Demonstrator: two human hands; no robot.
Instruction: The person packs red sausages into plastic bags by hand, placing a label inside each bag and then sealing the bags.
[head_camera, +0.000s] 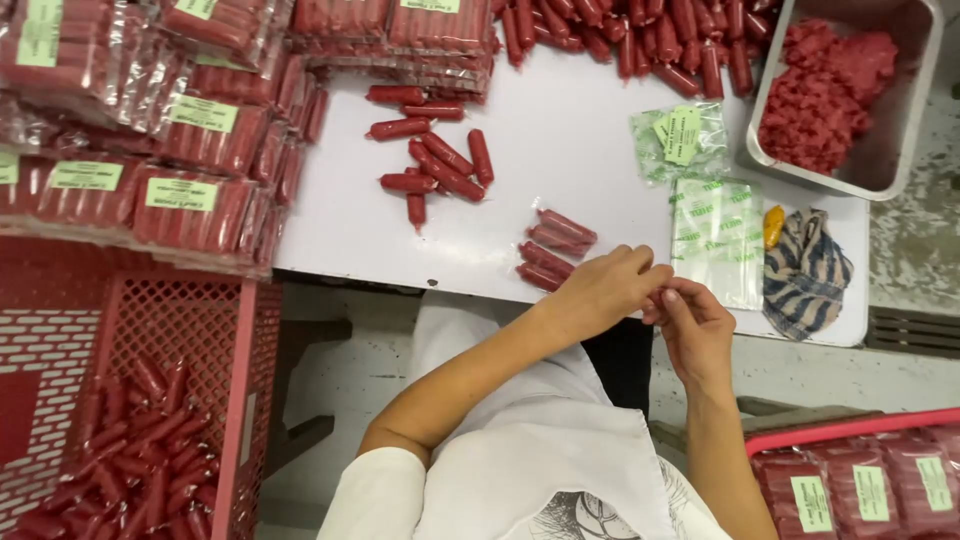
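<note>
Bare white table (570, 130) opens at twelve o'clock from the hands (650, 300). Loose sausages (435, 170) block eleven, a filled bag (553, 250) sits at ten, empty bags (717, 240) and striped cloth (805, 272) crowd two, and the metal tray (900, 130) stands beyond.

A meat-packing workroom, seen from above. A white worktable (560, 130) holds loose red sausages (435, 165) in the middle, with stacks of labelled, bagged sausages (190, 190) at the far left. A steel tray of minced red meat (830, 90) sits at the far right beside empty clear bags (715, 240). A red plastic crate (150, 420) of sausages stands near left.
</note>
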